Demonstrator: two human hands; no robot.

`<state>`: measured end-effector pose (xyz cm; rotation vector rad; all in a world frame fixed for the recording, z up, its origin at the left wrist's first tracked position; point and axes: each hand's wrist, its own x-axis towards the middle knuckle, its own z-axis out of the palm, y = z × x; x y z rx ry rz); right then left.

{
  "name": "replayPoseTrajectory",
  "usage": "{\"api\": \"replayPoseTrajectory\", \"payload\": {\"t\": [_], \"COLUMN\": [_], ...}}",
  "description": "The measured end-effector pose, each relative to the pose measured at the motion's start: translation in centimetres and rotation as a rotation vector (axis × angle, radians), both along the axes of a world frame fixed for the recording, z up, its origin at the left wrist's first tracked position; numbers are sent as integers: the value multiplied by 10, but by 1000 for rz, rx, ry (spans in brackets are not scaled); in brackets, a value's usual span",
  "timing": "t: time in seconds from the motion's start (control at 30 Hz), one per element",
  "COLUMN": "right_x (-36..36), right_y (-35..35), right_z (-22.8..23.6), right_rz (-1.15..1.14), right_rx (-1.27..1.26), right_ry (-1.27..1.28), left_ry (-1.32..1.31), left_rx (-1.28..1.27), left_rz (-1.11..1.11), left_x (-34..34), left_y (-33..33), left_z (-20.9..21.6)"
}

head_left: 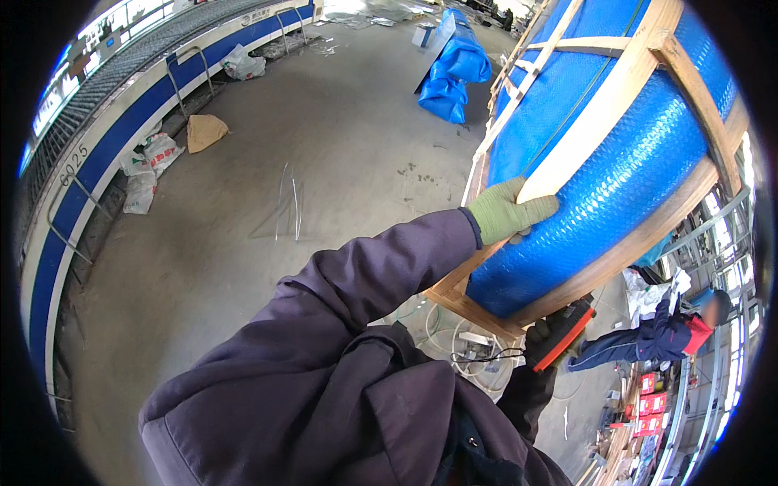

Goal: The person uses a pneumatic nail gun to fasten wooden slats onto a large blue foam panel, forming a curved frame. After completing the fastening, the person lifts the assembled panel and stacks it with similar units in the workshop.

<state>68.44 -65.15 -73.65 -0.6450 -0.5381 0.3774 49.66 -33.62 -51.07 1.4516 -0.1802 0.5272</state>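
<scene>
In a green work glove, my left hand (509,212) is closed round the lower end of a pale wooden slat (600,121). The slat lies over a large bulky load in shiny blue bubble wrap (583,235), which stands inside a wooden crate frame (628,274). My right hand (538,334), darkly gloved and partly in shadow, grips a red-and-black power tool (565,340) beside the crate's lower corner. Most of its fingers and the tool's working end are hidden, so the exact kind of tool cannot be told.
Another person (660,336) in dark and red clothing stands at the right, near red boxes (648,405). Loose pale hose or cable coils (442,332) lie by the crate. A long blue-and-white machine (69,215) lines the left; a blue-wrapped bundle (454,73) sits farther back.
</scene>
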Motion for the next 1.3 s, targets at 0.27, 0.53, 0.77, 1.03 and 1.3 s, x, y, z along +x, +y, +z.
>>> {"api": "replayPoseTrajectory", "payload": {"t": [0.27, 0.53, 0.77, 1.03, 1.3], "right_x": [-43, -48, 66, 121, 95], "right_y": [31, 48, 84, 140, 152], "right_z": [27, 27, -46, -41, -27], "right_rz": [-37, -44, 90, 143, -165], "right_rx": [-11, -113, 65, 275, 219], "right_ry": [160, 158, -116, 242, 423], "left_ry": [3, -65, -17, -247, -218], "left_rx": [7, 28, 195, 256, 414], "left_rz": [3, -36, 88, 239, 243], "left_x": [-7, 6, 108, 200, 314], "left_y": [16, 40, 85, 125, 156], "left_z": [-2, -23, -53, -12, -6]}}
